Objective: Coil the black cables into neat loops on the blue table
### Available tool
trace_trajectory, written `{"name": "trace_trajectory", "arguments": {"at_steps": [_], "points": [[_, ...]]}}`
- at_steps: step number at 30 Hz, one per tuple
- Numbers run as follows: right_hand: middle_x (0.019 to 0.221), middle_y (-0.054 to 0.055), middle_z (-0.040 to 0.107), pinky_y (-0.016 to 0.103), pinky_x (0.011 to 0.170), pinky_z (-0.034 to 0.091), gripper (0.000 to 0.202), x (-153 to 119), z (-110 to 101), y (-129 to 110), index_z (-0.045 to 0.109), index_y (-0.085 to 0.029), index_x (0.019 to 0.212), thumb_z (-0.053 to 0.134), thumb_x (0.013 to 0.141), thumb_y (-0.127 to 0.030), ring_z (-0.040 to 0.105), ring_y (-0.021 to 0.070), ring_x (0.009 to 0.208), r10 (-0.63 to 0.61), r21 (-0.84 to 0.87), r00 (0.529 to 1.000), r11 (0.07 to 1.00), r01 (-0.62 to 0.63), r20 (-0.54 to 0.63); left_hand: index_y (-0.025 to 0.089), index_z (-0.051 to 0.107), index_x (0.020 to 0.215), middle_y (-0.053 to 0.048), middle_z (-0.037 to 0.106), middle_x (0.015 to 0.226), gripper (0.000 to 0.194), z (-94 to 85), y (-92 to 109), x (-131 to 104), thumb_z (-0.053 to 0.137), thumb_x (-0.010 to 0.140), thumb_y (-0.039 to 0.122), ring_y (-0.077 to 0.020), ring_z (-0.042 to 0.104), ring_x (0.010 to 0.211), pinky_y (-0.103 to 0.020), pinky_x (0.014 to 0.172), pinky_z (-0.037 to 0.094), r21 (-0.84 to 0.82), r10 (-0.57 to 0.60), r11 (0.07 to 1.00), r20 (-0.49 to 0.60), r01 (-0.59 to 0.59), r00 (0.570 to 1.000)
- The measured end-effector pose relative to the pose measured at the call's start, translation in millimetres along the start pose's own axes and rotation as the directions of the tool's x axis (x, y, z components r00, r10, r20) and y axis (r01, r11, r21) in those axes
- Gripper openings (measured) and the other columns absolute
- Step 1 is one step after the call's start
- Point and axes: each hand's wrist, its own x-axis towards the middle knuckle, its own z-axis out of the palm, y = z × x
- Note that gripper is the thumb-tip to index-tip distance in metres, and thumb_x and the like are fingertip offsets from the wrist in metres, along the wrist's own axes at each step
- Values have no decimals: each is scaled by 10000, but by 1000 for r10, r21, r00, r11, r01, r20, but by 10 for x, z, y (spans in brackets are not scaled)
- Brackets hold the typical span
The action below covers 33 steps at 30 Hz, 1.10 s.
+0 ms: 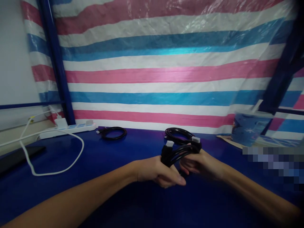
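Between my two hands is a bundled black cable (181, 152) with a pale-tipped connector at each side. My left hand (162, 173) is closed on the bundle's left part, just below one upright connector. My right hand (198, 163) grips the right part, below the other connector, and its fingertips are partly hidden. Behind the hands a coiled black cable (179, 129) lies on the blue table (140, 145). Another coiled black cable (115, 138), with its connector pointing left, rests farther left on the table.
At the left are a white power strip (83, 127), a looping white cord (83, 145) and a dark flat object (22, 157). A cup with a straw (249, 128) stands at the back right. A striped sheet (154, 76) hangs behind the table.
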Motion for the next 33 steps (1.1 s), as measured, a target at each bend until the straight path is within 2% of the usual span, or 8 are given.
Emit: {"name": "trace_trajectory", "arguments": {"at_steps": [4,7,12,16,21,25,29,33], "points": [[349,-73,250,256,463,340,475,55,-25,82,331,-199,403,634,706,-402,302,65,366,-68,8,995,998,68,-69,181,279,367,67,215,340,497,-108,-128,75,565,762,273,-57,215,356,-284,471,172,-23,152,987,-141,-157,978],[336,-81,235,263,451,354,496,78,10,122,343,-204,411,638,730,-442,264,60,350,-78,-22,995,997,77,-58,180,276,382,77,216,325,497,-194,-211,116,573,766,288,-45,224,333,-274,489,249,-46,208,973,-254,-227,945],[381,-64,334,232,413,303,379,86,83,68,450,-177,473,651,720,-382,297,55,371,-51,-134,997,990,42,-61,190,272,388,90,188,311,490,-269,-279,130,580,744,323,-39,209,325,-254,522,335,-73,188,971,-351,-227,917],[358,-84,262,224,392,296,415,188,92,32,345,-195,429,638,694,-320,249,41,342,-45,8,996,999,46,-73,197,214,389,92,174,303,513,-310,-304,157,553,760,301,-26,178,294,-241,523,361,-148,155,963,-377,-225,913],[342,-90,234,215,360,276,462,319,73,68,285,-208,419,614,720,-328,214,34,316,-25,96,988,995,40,-153,206,197,463,108,144,343,426,-374,-279,231,507,755,221,-22,108,305,-226,476,354,-326,9,924,-502,-199,865],[337,-93,219,223,360,293,481,306,86,88,264,-216,414,601,735,-341,204,36,304,-48,103,981,992,68,-186,200,216,478,108,139,350,403,-374,-270,262,477,784,208,-24,102,310,-220,465,345,-331,2,920,-531,-210,847],[345,-96,202,236,399,331,502,270,57,83,255,-215,405,624,722,-342,222,38,307,-34,110,984,992,54,-176,206,223,455,111,166,328,451,-336,-247,232,525,787,238,-27,144,296,-238,488,361,-227,64,950,-532,-215,844],[365,-104,187,249,479,385,526,246,-1,73,232,-209,425,632,740,-341,194,28,324,-11,128,993,991,26,-118,199,258,406,102,206,317,495,-310,-184,167,556,793,276,-33,233,303,-246,566,404,-133,90,978,-425,-161,901]]}}
